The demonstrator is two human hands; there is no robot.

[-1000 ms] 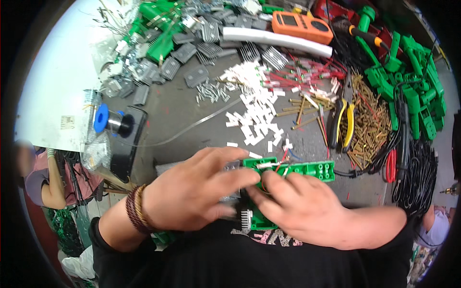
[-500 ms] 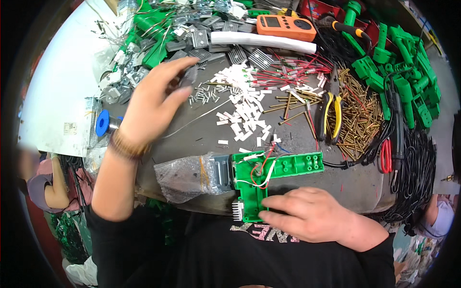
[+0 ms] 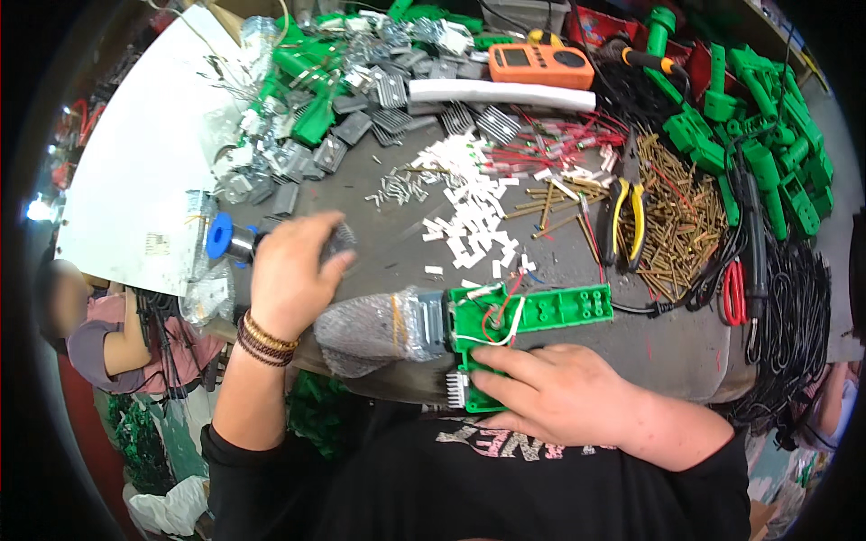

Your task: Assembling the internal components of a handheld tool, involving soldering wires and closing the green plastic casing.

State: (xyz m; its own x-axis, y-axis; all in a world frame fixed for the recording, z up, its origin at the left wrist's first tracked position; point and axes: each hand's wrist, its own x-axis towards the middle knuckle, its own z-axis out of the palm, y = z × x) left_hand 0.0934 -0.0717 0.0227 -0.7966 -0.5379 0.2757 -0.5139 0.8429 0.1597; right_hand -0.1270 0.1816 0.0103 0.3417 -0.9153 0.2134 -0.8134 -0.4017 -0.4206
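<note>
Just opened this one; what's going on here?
A person works at a cluttered bench with both hands. The left hand holds a small dark grey piece, blurred, above the bench. The right hand rests on an open green housing with wires exposed. A partly bubble-wrapped grey part lies to the housing's left.

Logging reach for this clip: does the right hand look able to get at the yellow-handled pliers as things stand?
Probably yes: the right hand rests on the green housing, and the yellow-handled pliers beyond it look uncovered, with nothing tall between.
</note>
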